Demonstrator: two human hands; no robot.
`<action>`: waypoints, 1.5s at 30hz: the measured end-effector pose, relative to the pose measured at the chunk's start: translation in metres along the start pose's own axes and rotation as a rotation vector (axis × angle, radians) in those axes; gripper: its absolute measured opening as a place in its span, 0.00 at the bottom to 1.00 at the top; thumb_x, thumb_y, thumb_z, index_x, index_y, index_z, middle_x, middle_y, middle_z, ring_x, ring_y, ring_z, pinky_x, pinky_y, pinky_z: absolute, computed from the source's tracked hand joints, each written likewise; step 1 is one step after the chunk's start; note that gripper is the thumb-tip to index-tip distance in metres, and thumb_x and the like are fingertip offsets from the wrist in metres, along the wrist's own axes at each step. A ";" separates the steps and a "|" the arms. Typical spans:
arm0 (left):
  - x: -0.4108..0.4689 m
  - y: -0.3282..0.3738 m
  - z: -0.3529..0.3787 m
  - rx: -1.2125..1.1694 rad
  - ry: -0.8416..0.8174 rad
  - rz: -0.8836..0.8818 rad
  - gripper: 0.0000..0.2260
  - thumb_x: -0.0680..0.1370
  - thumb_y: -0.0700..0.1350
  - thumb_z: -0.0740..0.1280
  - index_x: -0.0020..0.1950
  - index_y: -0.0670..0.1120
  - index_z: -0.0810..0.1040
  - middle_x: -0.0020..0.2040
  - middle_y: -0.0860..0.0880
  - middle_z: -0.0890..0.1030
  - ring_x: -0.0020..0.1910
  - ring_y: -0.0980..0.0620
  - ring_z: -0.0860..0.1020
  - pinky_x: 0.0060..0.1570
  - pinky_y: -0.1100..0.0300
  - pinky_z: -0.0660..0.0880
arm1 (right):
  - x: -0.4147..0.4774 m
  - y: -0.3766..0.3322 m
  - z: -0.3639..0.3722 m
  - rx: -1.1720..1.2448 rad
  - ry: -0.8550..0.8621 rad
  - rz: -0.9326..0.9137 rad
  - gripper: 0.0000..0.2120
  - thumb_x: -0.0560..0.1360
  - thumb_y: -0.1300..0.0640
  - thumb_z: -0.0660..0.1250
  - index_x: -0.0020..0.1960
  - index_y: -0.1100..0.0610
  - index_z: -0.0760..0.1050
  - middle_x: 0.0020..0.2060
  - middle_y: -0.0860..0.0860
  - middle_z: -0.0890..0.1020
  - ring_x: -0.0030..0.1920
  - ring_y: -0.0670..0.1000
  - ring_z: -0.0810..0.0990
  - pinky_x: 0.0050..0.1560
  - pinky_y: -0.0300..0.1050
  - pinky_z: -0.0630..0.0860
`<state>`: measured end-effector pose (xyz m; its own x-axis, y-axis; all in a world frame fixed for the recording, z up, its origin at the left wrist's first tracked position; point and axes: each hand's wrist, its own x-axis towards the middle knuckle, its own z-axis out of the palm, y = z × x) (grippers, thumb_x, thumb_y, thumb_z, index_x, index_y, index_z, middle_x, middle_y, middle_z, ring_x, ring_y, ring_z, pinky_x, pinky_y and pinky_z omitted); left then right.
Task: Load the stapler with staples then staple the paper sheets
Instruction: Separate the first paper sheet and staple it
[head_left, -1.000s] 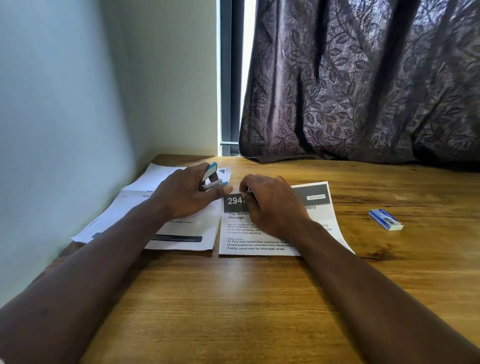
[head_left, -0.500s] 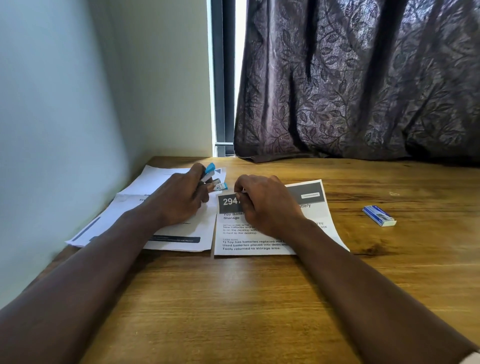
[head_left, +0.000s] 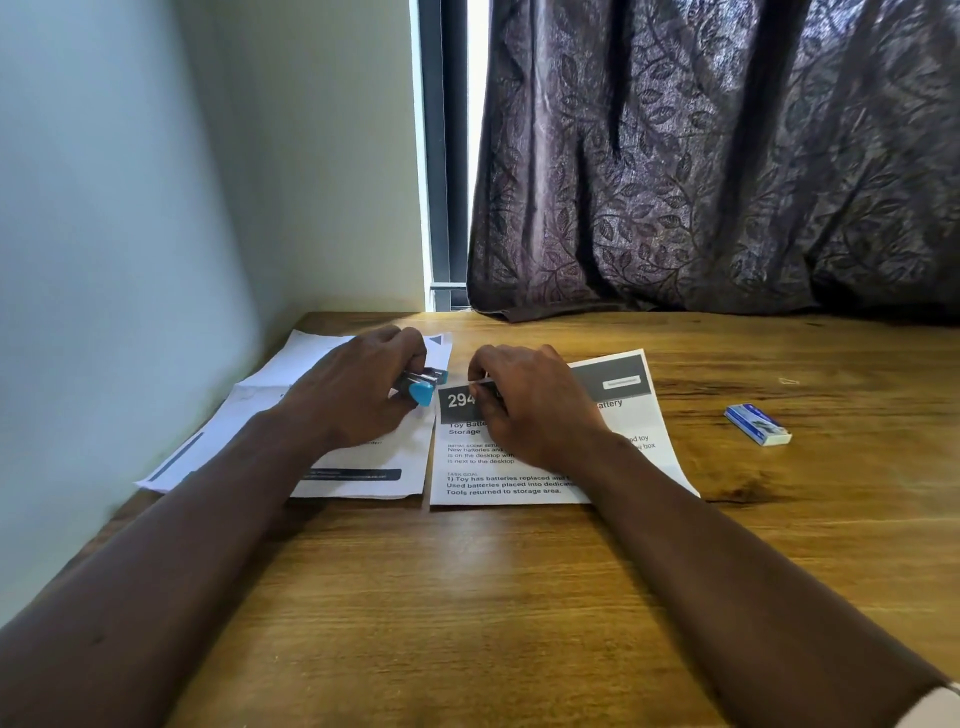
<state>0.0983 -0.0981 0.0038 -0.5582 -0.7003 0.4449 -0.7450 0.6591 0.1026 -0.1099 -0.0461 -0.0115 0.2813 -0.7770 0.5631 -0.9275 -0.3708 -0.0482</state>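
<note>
A small blue and silver stapler (head_left: 422, 384) is gripped in my left hand (head_left: 358, 387), its blue end pointing toward me and to the right, just left of the printed sheet's top corner. My right hand (head_left: 530, 405) rests on the printed paper sheet (head_left: 498, 467) and pinches its top left edge between thumb and fingers, lifting that edge slightly. A second set of white sheets (head_left: 358, 467) lies under my left hand. The blue and white staple box (head_left: 757, 424) lies on the wooden table (head_left: 467, 597) to the right, away from both hands.
A pale wall runs along the table's left side. A dark patterned curtain (head_left: 701, 156) hangs over the back edge, beside a dark window frame (head_left: 444, 156). Bare wood lies in front of the papers and around the staple box.
My left hand has turned the stapler over and lowered it, so its blue end now points down toward the sheet corner. My right hand keeps its pinch on the sheet's top edge.
</note>
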 end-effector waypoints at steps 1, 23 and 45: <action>0.000 0.000 -0.001 0.006 -0.001 0.014 0.15 0.74 0.42 0.76 0.49 0.52 0.70 0.49 0.50 0.79 0.45 0.48 0.79 0.42 0.52 0.80 | 0.000 0.000 0.000 0.001 0.005 -0.001 0.05 0.80 0.52 0.62 0.54 0.51 0.73 0.49 0.49 0.82 0.49 0.52 0.78 0.58 0.52 0.70; 0.000 0.004 0.001 -0.277 -0.066 -0.023 0.24 0.67 0.80 0.60 0.38 0.60 0.72 0.34 0.58 0.76 0.34 0.60 0.74 0.35 0.57 0.65 | 0.000 0.000 -0.003 0.075 0.191 0.021 0.03 0.81 0.54 0.61 0.51 0.54 0.72 0.44 0.49 0.79 0.46 0.53 0.75 0.54 0.55 0.69; -0.002 -0.002 -0.003 -0.542 -0.132 -0.052 0.06 0.76 0.49 0.74 0.51 0.50 0.85 0.46 0.51 0.87 0.47 0.47 0.83 0.54 0.40 0.79 | 0.000 -0.003 -0.004 0.034 0.101 -0.080 0.26 0.72 0.36 0.67 0.64 0.49 0.75 0.53 0.47 0.82 0.57 0.49 0.73 0.69 0.54 0.57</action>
<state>0.1016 -0.0972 0.0057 -0.5925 -0.7411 0.3157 -0.4979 0.6450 0.5797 -0.1083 -0.0431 -0.0083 0.3266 -0.6900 0.6460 -0.8937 -0.4478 -0.0265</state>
